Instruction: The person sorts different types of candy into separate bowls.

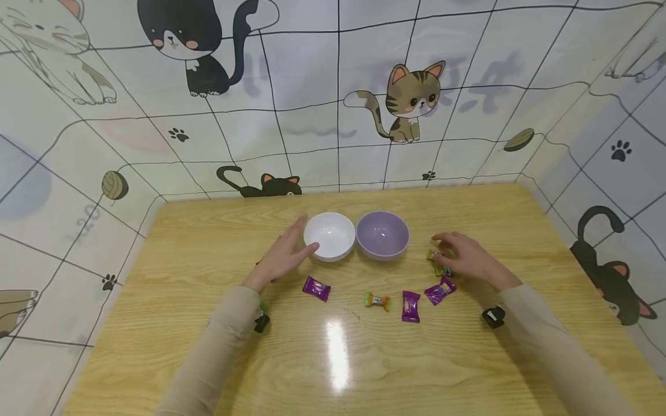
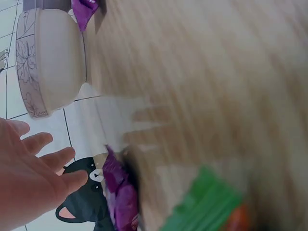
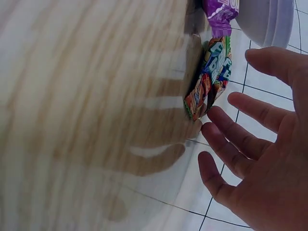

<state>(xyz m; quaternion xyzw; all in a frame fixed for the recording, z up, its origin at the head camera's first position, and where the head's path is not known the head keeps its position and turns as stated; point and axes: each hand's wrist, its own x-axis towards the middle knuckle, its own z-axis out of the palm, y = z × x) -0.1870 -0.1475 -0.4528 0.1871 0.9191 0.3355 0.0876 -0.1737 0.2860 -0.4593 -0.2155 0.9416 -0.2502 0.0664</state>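
My left hand [image 1: 283, 254] hovers over the table beside the white bowl [image 1: 330, 237], fingers spread and holding nothing. Below it, a purple-wrapped candy [image 2: 120, 195] and a green-wrapped one [image 2: 204, 204] show in the left wrist view. To the right, my right hand [image 1: 465, 254] is held above green-and-orange wrapped candies [image 1: 443, 270], its fingers loosely bent and apart. In the right wrist view nothing sits between those fingers, and a colourful candy [image 3: 211, 77] lies just past the fingertips. The purple bowl [image 1: 383, 236] stands against the white one, between the hands.
Across the front of the wooden table [image 1: 291, 370] lie a purple candy [image 1: 316, 288], an orange-and-green candy [image 1: 377, 301] and two more purple candies [image 1: 410, 307]. A cat-patterned sheet [image 1: 312, 127] rises behind the table and along its sides.
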